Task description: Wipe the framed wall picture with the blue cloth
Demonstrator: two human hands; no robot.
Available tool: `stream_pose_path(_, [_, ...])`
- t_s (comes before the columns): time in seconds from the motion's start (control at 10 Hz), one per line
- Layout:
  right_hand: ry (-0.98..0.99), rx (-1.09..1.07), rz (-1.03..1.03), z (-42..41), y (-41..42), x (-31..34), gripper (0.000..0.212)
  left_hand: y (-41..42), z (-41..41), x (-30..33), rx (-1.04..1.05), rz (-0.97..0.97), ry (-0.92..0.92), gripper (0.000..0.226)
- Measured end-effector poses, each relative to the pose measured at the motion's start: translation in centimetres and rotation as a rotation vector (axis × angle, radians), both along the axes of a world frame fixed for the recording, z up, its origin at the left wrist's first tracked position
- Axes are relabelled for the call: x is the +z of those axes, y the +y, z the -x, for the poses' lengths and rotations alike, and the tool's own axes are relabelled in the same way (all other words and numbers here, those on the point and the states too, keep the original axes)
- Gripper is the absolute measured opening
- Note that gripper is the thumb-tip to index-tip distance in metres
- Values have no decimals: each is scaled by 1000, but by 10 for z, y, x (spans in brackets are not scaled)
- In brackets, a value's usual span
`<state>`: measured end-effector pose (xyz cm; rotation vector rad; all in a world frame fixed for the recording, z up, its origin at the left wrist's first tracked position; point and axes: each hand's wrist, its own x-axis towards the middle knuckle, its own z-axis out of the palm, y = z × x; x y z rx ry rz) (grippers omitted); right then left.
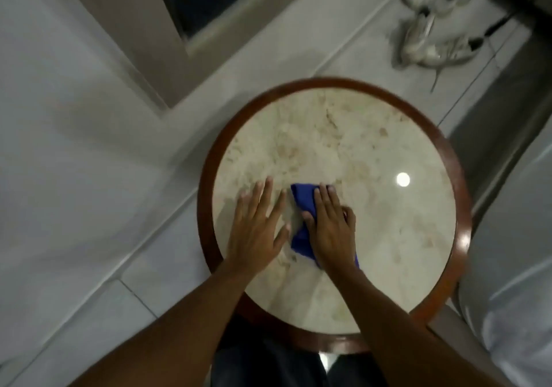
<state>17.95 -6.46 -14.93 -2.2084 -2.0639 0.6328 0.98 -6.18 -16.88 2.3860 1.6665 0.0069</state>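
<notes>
A blue cloth [302, 201] lies on a round marble-topped table [343, 135] with a dark wooden rim. My right hand [331, 225] rests flat on the cloth, fingers together and thumb curled at its left edge, covering most of it. My left hand [257, 228] lies just left of the cloth, palm down on the marble with fingers spread, holding nothing. At the top of the view a dark pane in a pale frame [209, 1] stands against the white wall; I cannot tell whether it is the wall picture.
A pair of pale shoes [430, 42] lies on the tiled floor beyond the table at the upper right. A white wall [59, 147] fills the left side. White fabric [513, 252] borders the table on the right. My dark trousers show below the table.
</notes>
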Motion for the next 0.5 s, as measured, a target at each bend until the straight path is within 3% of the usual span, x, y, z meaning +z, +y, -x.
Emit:
stream_pose_path(0.2, [-155,29,-93,4,6,-35,69,9,-2,-40,-46,6,24,73])
stream_pose_path(0.5, [-103,153,214,-1,29,17,79,20,6,25,-33,166,93,73])
